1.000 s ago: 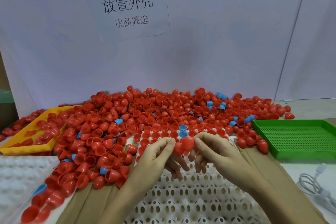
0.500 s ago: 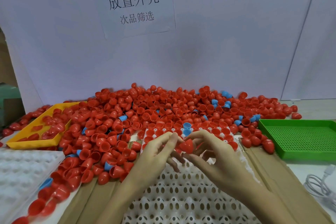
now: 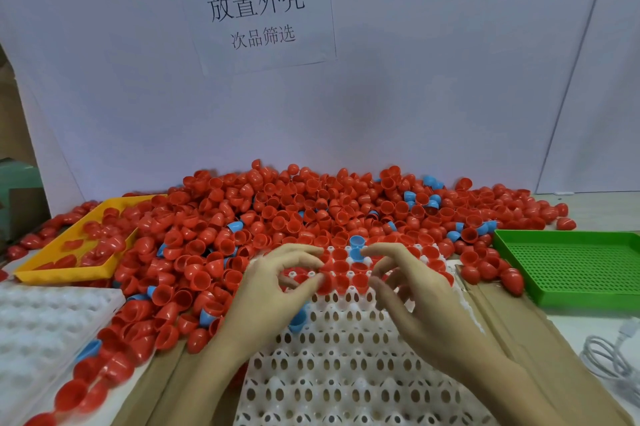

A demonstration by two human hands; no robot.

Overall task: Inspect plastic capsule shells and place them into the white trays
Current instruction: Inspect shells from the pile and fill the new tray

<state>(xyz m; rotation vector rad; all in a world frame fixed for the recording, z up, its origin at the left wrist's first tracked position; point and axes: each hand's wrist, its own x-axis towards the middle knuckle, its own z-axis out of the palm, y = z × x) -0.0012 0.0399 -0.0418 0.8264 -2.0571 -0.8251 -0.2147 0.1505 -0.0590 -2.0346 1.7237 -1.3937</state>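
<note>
Risk: shell seats crooked in the white tray [image 3: 346, 373].
Left hand [image 3: 273, 290] pinches red shell [image 3: 325, 282] over a cell; right hand [image 3: 408, 290] loose, holding nothing; neighbours could tip.

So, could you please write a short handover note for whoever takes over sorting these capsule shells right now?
Left hand: thumb and fingers pinch a red shell at the filled rows of the centre white tray.
Right hand: fingers curled loosely above the tray, holding nothing visible.
Done: only the tray's far rows hold shells, mostly red, a couple blue.
Left: most sockets near you are empty; a second white tray sits at left; the big shell pile behind is unsorted.
Yellow tray holds some red shells; green tray holds none.
</note>
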